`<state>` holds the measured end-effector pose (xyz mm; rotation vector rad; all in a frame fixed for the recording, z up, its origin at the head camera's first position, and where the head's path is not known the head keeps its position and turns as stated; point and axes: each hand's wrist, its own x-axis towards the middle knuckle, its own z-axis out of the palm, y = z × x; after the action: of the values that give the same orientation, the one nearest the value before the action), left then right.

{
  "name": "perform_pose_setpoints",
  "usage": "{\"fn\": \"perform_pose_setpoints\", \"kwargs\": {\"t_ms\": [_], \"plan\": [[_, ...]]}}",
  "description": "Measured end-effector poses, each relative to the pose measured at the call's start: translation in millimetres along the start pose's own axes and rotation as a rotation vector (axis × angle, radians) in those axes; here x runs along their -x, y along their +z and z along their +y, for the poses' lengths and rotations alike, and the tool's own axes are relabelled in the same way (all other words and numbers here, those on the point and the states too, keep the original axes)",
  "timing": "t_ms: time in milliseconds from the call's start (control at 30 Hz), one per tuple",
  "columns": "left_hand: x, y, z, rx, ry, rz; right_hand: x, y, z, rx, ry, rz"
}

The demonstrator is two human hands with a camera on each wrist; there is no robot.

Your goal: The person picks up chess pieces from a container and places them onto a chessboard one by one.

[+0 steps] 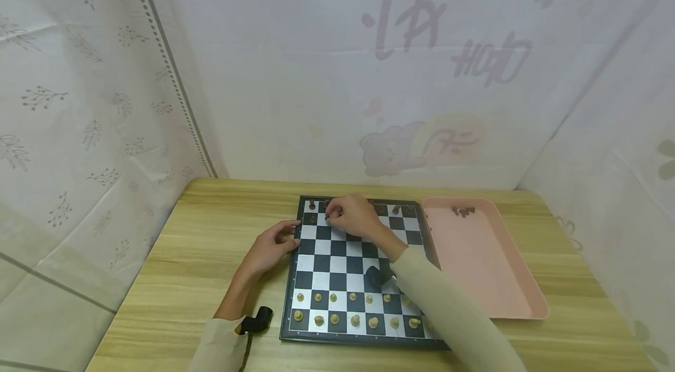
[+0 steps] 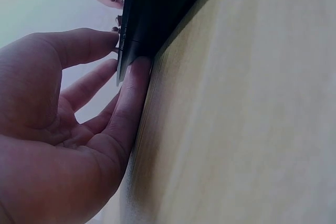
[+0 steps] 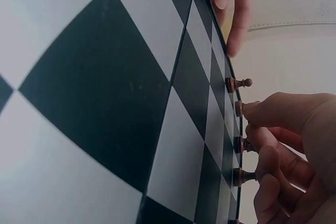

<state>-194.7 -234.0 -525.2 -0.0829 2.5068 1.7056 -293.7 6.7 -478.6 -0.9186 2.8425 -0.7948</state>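
Note:
A black-and-white chessboard [image 1: 338, 265] lies on the wooden table. Over its far left part, my right hand [image 1: 354, 215] pinches a dark brown chess pawn [image 3: 239, 109] between thumb and finger, its base at the board surface. Next to that stands another brown pawn [image 3: 231, 84], upright near the left edge. More brown pieces [image 3: 239, 177] stand along the far row, some partly hidden by the right hand. My left hand [image 1: 269, 250] touches the board's left edge, its fingers loosely extended, holding no piece. Cream-coloured pieces [image 1: 355, 320] fill two rows at the near side.
Right of the board sits a pink tray [image 1: 482, 260], with several brown pieces [image 1: 464, 211] grouped at its far end. Black wrist devices [image 1: 257, 320] are worn on both arms. Printed white cloth [image 1: 295, 96] hangs behind and beside the table [image 1: 211, 225].

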Motion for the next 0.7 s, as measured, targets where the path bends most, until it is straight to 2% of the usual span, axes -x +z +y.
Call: {"fn": "perform_pose_setpoints", "kwargs": {"t_ms": [400, 700], "plan": [[-1.5, 0.3, -1.0, -0.002, 0.01, -0.004, 2.3, 3.2, 0.7, 0.015, 0.017, -0.011], [-1.4, 1.1, -1.8, -0.013, 0.017, 0.014, 11.2, -16.5, 9.5, -0.023, 0.082, 0.001]]}}
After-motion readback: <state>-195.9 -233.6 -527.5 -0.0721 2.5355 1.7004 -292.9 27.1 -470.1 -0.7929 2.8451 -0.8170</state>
